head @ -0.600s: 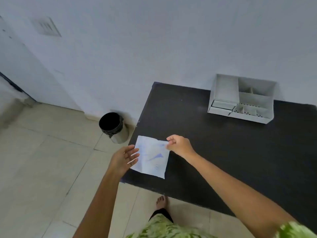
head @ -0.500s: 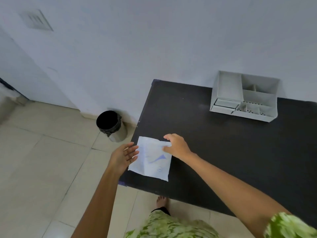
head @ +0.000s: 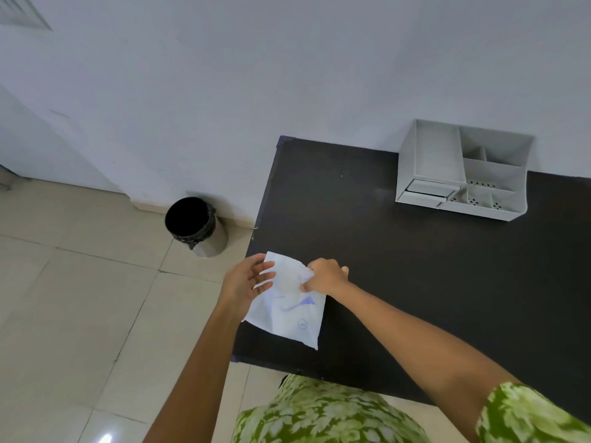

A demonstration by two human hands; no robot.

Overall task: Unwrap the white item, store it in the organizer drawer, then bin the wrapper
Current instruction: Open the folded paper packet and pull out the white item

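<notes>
A white wrapper [head: 289, 311] with pale blue print lies at the near left corner of the black table [head: 399, 266]. My right hand [head: 324, 276] pinches its upper right part, bunching the material there. My left hand [head: 248, 282] rests spread on the wrapper's left edge, fingers apart, flat against it. A rounded shape shows faintly through the wrapper under the hands. The white organizer [head: 460, 174] stands at the back of the table against the wall, its small drawer [head: 428, 188] at the lower left slightly out. A black-lined bin [head: 195, 225] stands on the floor left of the table.
A white wall runs behind the table and bin. Beige floor tiles [head: 80, 298] lie to the left. My green patterned clothing shows at the bottom of the view, close to the table's front edge.
My right hand has closed on the wrapper's upper right part and crumpled it. My left hand has slid further onto the wrapper's left edge. The view has shifted slightly.
</notes>
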